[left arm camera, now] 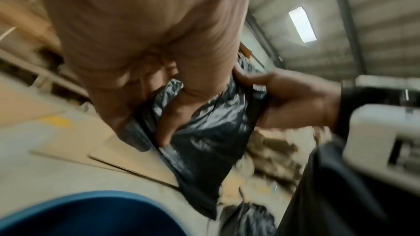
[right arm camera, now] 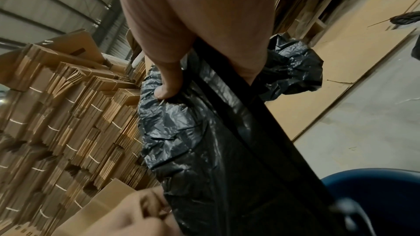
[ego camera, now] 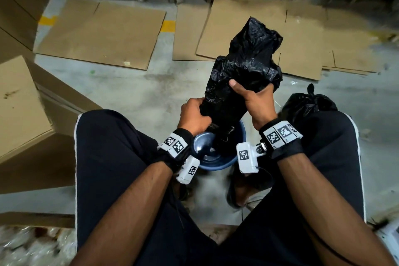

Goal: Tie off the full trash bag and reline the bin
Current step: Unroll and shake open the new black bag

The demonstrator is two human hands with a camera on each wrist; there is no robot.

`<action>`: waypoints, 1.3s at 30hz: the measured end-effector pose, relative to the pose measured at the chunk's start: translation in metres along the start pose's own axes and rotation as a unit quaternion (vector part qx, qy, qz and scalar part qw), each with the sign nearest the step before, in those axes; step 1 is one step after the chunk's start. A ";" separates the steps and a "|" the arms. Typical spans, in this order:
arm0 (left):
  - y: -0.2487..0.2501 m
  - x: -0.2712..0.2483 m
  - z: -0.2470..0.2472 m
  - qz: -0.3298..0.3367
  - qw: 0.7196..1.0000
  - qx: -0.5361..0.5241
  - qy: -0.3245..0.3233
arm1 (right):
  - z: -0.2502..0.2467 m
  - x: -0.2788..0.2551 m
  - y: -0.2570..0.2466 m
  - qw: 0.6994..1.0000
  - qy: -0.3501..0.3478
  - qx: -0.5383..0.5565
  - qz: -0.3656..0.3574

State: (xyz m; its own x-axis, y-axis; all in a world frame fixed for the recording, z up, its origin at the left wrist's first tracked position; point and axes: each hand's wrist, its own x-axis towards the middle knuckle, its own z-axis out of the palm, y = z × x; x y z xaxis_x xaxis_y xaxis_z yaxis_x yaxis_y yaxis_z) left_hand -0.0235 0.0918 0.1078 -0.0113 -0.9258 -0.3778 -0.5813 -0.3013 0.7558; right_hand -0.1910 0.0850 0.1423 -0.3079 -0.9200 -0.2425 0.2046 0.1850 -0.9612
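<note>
A: Left hand (ego camera: 193,115) curled round the lower stretch of the fresh black liner (ego camera: 246,65), just above the rim of the blue bin (ego camera: 216,165). Right hand (ego camera: 258,101) clamped higher on the same liner, thumb across the near face, remaining fingers hidden behind the plastic. Hands close together but not touching, one below the other along the film.

B: Reason for the staggered grip?

A: Probably to feed the closed end down while keeping the slack bunch clear of the opening. Bottom of the liner already dipping inside the bin; upper part crumpled and standing above the right hand. Bin wedged between the knees on the concrete floor (ego camera: 129,93), likely to stop it tipping.

B: And the full bag?

A: Tied bag (ego camera: 308,103) on the floor beside the right knee, knotted at the top, well apart from the bin. Tying apparently done; relining under way, mouth not yet folded over the rim.

B: Any writing or brands?

A: None legible. Only square black-and-white coded markers on the wrist bands (ego camera: 278,134). Plain flattened cardboard sheets (ego camera: 101,32) beyond, unprinted; yellow floor marks partly covered.
</note>
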 end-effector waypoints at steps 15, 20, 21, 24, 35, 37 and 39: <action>0.026 -0.010 -0.035 -0.005 0.926 -0.378 -0.024 | -0.003 0.002 0.006 0.980 -0.151 -0.102 0.079; 0.021 -0.008 -0.024 0.029 0.964 -0.262 -0.023 | -0.002 0.005 0.009 0.993 -0.088 -0.028 0.073; 0.023 -0.010 -0.025 0.025 0.959 -0.281 -0.038 | -0.003 0.008 0.011 0.992 -0.089 -0.047 0.071; 0.028 -0.013 -0.031 0.001 0.928 -0.370 -0.044 | -0.006 0.007 0.011 0.981 -0.142 -0.113 0.062; 0.026 -0.006 -0.033 0.009 0.912 -0.410 0.004 | -0.007 0.005 0.011 0.984 -0.139 -0.093 0.054; 0.026 -0.005 -0.034 0.015 0.906 -0.423 0.007 | -0.008 0.004 0.013 0.979 -0.158 -0.116 0.054; 0.024 -0.003 -0.032 0.030 0.916 -0.398 0.036 | -0.007 0.002 0.011 0.982 -0.166 -0.079 0.042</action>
State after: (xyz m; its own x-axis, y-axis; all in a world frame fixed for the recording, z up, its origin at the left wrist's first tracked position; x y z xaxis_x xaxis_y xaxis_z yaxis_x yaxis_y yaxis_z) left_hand -0.0113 0.0805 0.1443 0.0471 -0.9499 -0.3089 0.1970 -0.2944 0.9352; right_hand -0.1954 0.0872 0.1298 0.0299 -0.9563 -0.2907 0.0613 0.2921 -0.9544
